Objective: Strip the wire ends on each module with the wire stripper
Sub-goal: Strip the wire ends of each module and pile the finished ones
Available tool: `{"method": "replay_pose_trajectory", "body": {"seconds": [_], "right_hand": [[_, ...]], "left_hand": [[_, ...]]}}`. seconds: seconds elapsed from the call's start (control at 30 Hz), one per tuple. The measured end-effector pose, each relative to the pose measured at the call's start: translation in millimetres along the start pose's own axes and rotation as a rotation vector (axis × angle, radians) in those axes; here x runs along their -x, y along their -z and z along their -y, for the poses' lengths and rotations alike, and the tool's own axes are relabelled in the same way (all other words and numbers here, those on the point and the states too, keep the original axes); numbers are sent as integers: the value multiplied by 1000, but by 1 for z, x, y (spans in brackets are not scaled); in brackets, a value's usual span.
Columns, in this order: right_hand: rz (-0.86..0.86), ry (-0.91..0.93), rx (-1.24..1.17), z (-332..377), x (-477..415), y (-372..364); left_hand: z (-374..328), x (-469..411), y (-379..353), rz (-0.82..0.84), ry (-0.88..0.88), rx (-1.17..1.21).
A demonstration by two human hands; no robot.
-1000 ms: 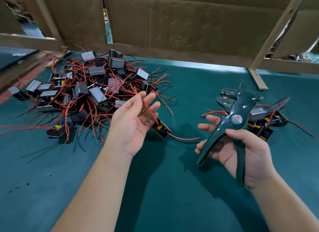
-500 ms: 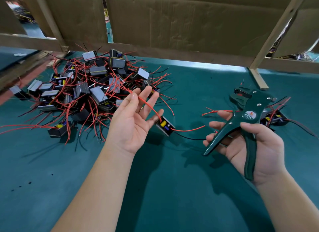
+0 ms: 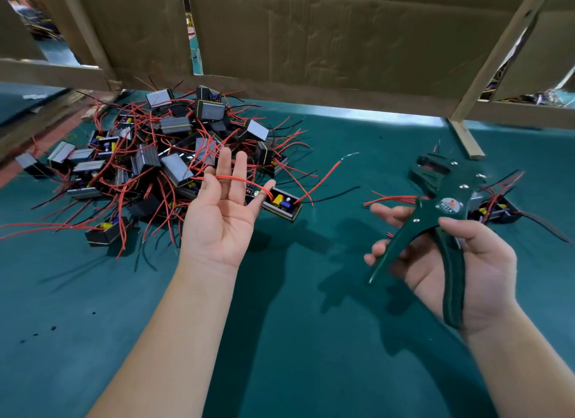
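Lying palm up over the middle of the green table (image 3: pixel 280 340), the left hand (image 3: pixel 224 218) has its fingers straight. It grips nothing; a red wire (image 3: pixel 236 178) is only draped across the fingers. That wire runs to a black module (image 3: pixel 281 203) just beside the hand, toward the table's middle. The module's other red lead (image 3: pixel 323 176) rises toward the far edge with a bare-looking tip, and its black lead (image 3: pixel 336 192) trails toward the right edge.

The right hand (image 3: pixel 466 262) is curled round the handles of the green wire stripper (image 3: pixel 448 206), thumb over one handle, fingers under the other, tool head pointing away. A pile of modules (image 3: pixel 155 156) fills the far left corner; a smaller group of modules (image 3: pixel 497 212) lies near the right edge, behind the tool. Cardboard panels (image 3: pixel 311 38) stand along the far edge.

The module looks light enough to be dragged by its leads. The wires look thin, springy and easily tangled, so each is best pinched close behind its tip to feed it straight.
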State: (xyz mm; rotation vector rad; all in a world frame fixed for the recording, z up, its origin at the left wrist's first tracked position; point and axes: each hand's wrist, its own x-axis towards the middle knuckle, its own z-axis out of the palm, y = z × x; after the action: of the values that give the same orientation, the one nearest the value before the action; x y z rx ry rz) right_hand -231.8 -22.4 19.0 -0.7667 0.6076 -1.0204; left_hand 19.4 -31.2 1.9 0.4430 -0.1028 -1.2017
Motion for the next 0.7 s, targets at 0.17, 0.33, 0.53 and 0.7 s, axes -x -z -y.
{"method": "replay_pose_trajectory", "body": {"seconds": [0.17,0.33,0.53,0.7], "right_hand": [[284,-131,50,-15,6,-15],[214,-170,58,-25,1,-27],[189,-194,38,-28,-2,-23],[231,-199,32,-32,-2,-25]], "left_hand": [[9,0,0,-34,25,-44],[16,1,1,6,113,-253],[18,14,3,15,-1063,-1354],[26,32,-6,116,-1433,-1629]]}}
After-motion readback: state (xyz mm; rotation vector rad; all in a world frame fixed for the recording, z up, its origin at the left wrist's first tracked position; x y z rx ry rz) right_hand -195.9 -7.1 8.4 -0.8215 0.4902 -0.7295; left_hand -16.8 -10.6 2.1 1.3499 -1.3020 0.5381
